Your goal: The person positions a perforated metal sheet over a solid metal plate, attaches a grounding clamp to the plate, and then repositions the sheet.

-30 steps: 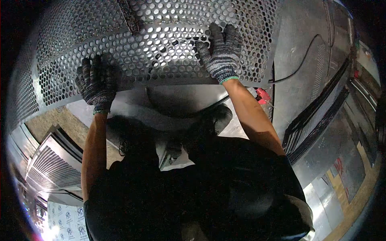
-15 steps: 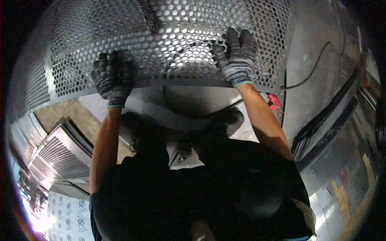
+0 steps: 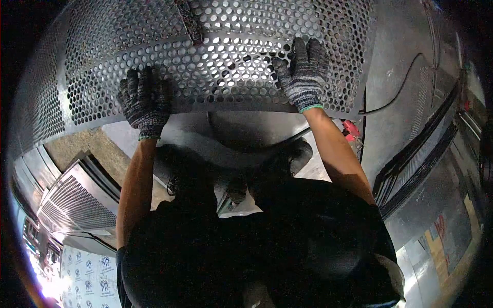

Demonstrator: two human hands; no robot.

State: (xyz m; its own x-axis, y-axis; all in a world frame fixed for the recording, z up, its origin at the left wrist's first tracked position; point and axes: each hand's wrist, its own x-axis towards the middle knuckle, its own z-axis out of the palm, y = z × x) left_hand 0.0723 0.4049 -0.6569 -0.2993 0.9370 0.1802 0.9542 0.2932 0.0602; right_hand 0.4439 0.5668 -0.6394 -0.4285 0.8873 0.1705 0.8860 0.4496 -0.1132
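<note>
A large metal sheet full of round holes [image 3: 195, 66] spans the upper part of the view. My left hand [image 3: 145, 102], in a grey and black knitted glove, lies flat near its front edge with the fingers spread. Farther right, my right hand [image 3: 304, 74] rests palm down on the same sheet, in a matching glove with a green cuff, its fingers apart. Between and beyond the hands a dark, rough bar [image 3: 190, 23] lies on the sheet. Neither hand grips anything.
A red object [image 3: 351, 129] sits below the sheet's right corner, near a black cable [image 3: 405, 84]. Slotted metal panels [image 3: 77, 200] lean at the lower left. Dark strips [image 3: 418, 149] lie at the right. Printed white sheeting [image 3: 87, 277] is at the lower left.
Both hands hold nearly the same place on the sheet. The view is sharper and has shifted very slightly.
</note>
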